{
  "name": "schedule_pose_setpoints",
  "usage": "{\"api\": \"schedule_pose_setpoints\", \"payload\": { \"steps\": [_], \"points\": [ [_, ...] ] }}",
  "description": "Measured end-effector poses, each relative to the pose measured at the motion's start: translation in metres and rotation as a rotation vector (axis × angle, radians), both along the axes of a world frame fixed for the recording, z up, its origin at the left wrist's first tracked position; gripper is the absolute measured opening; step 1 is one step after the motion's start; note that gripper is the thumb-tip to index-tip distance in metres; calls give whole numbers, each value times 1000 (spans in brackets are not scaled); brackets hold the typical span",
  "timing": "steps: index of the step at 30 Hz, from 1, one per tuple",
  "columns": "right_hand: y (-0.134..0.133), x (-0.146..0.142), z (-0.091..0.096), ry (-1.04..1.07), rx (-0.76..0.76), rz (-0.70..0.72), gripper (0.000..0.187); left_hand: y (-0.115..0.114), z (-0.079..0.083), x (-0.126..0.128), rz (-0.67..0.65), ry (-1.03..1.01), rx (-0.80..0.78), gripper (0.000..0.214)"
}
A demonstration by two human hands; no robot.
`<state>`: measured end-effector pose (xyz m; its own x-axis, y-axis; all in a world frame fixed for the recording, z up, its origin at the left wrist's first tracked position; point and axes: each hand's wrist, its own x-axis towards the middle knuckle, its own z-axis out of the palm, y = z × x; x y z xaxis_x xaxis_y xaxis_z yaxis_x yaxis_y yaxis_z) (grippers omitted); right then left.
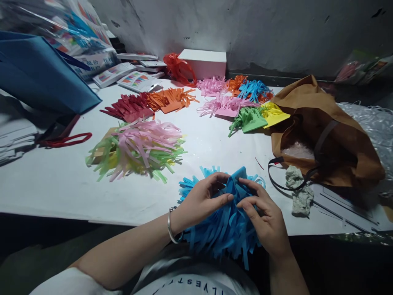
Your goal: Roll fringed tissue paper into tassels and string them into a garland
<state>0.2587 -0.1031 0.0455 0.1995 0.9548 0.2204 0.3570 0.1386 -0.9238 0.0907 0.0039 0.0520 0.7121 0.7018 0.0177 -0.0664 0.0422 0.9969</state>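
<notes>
A bundle of blue fringed tissue paper hangs over the table's front edge, its strips drooping toward my lap. My left hand pinches its folded upper part between thumb and fingers from the left. From the right, my right hand grips the same folded part, thumb and index finger close together. More blue strips fan out on the table behind my hands. Left of them lies a loose pile of pink, green and yellow paper fringe.
Behind are fringe bundles in dark red, orange, pink, green and yellow. A brown bag with crumpled paper stands right, a blue bag left. A white box sits by the wall.
</notes>
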Motion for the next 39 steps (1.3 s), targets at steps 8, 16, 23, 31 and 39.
{"api": "schedule_pose_setpoints", "payload": {
  "steps": [8,16,23,31,39],
  "points": [
    [2,-6,7,-116,73,-121,6,-2,1,0,-10,21,77,37],
    [7,-14,17,-227,169,-231,5,-3,2,2,-4,43,166,33],
    [9,-17,16,-246,151,-273,8,-5,3,2,-5,88,176,35],
    [4,-16,16,-75,32,-238,11,-5,3,2,-11,105,169,35],
    [2,-14,15,-6,-1,-228,11,-5,3,2,-12,114,197,34]
  ]
}}
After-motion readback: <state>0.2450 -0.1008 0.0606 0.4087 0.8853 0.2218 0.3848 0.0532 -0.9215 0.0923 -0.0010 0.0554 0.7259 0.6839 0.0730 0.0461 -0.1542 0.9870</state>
